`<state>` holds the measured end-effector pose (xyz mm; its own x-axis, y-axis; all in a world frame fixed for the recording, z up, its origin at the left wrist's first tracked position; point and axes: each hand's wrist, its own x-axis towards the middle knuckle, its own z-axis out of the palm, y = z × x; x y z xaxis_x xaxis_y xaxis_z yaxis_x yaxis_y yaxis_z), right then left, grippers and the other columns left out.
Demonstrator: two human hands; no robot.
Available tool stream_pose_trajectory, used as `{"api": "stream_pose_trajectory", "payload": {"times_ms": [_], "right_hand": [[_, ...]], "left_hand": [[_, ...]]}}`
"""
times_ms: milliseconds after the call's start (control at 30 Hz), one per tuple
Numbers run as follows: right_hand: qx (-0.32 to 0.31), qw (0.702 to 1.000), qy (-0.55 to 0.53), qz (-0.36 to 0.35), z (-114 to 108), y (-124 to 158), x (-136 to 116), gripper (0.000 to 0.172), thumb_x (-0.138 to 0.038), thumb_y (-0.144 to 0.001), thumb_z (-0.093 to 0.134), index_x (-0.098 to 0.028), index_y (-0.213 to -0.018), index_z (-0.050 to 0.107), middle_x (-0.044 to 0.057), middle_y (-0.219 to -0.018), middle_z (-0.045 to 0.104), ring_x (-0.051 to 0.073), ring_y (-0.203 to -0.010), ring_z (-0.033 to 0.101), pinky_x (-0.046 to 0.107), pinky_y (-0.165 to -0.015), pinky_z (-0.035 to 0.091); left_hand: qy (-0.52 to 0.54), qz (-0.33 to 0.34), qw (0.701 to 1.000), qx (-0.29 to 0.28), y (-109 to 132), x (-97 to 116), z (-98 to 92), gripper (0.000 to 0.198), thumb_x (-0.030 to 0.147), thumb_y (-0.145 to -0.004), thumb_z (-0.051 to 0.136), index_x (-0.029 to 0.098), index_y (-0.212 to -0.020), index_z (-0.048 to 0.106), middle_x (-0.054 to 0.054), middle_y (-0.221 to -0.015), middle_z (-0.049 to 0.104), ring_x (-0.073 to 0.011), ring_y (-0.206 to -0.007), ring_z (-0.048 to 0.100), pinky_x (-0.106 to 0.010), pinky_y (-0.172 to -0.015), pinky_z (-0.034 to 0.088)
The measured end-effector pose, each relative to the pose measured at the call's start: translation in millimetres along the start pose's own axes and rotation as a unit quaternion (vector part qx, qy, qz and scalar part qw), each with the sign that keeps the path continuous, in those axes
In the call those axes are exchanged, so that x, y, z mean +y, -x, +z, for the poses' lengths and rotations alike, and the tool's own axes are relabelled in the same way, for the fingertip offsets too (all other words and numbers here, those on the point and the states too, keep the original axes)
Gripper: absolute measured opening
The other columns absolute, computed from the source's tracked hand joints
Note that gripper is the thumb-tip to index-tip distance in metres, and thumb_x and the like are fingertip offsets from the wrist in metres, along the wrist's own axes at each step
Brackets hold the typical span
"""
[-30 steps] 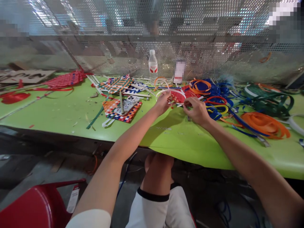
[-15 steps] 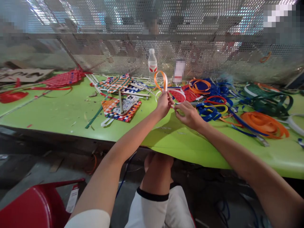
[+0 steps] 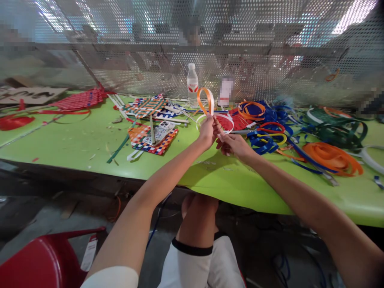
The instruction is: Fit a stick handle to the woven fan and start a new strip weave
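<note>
My left hand is raised over the green table, its fingers pinched on an orange plastic strip that loops upward above it. A white strip loop curves off just right of that hand. My right hand sits close beside the left, fingers curled and pinched at the strip's lower end. Behind both hands lies a red woven piece.
Coils of blue, orange and green strips crowd the table's right side. Woven mats and a phone lie at centre left, a water bottle at the back by a perforated metal screen. A red chair stands lower left.
Both hands lifted from the red woven piece. An orange strip came up in my left hand and now stands as a loop; my right hand moved in beside the left.
</note>
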<state>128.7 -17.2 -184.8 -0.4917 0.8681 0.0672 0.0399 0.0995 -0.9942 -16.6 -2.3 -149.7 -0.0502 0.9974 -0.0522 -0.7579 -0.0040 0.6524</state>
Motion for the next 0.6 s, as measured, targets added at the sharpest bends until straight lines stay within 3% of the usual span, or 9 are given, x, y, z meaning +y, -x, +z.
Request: {"api": "stream_pose_trajectory", "payload": {"times_ms": [200,300,467,533,600], "right_hand": [[-0.017,1.000,0.004,0.010,2.2,8.1,-11.1,0.061,-0.076,-0.081,0.084,-0.019,-0.073,0.066,0.002,-0.059,0.066,0.009,-0.044,0.052,0.023,-0.042,0.041],[-0.018,1.000,0.007,0.015,2.7,7.5,-11.4,0.058,-0.071,-0.081,0.087,-0.018,-0.071,0.066,0.002,-0.060,0.067,0.008,-0.044,0.051,0.022,-0.042,0.040],[-0.023,0.999,0.027,0.017,8.8,7.4,-5.9,0.053,-0.067,-0.086,0.084,-0.019,-0.072,0.067,0.003,-0.063,0.069,0.009,-0.047,0.055,0.022,-0.043,0.044],[-0.013,0.999,0.034,0.012,7.7,7.0,-4.3,0.049,-0.064,-0.087,0.085,-0.019,-0.074,0.069,0.002,-0.064,0.069,0.010,-0.047,0.056,0.022,-0.042,0.044],[-0.003,0.999,0.044,0.005,0.5,5.3,-4.0,0.045,-0.060,-0.088,0.085,-0.019,-0.077,0.071,0.002,-0.063,0.068,0.010,-0.047,0.056,0.021,-0.041,0.044]], "left_hand": [[0.031,-0.022,0.999,-0.018,2.6,-3.3,2.1,0.055,0.061,-0.103,0.066,0.020,-0.072,0.048,0.010,-0.056,0.029,-0.0039,-0.040,0.026,-0.017,-0.038,0.023],[0.026,-0.010,0.999,-0.023,1.7,-5.8,0.4,0.062,0.059,-0.092,0.082,0.021,-0.068,0.039,0.011,-0.056,0.027,-0.0030,-0.039,0.025,-0.017,-0.037,0.021],[-0.022,0.007,1.000,-0.018,-12.7,-7.9,-10.6,0.067,0.062,-0.098,0.075,0.023,-0.066,0.031,0.012,-0.051,0.021,-0.0043,-0.037,0.020,-0.021,-0.035,0.017],[-0.032,0.020,0.999,-0.024,-24.7,-3.7,-19.3,0.064,0.063,-0.100,0.072,0.023,-0.067,0.035,0.011,-0.051,0.025,-0.0050,-0.038,0.026,-0.020,-0.037,0.026],[-0.053,0.047,0.997,-0.037,-38.5,4.6,-31.3,0.056,0.057,-0.099,0.077,0.022,-0.071,0.043,0.009,-0.055,0.038,-0.0060,-0.045,0.044,-0.020,-0.049,0.045]]}}
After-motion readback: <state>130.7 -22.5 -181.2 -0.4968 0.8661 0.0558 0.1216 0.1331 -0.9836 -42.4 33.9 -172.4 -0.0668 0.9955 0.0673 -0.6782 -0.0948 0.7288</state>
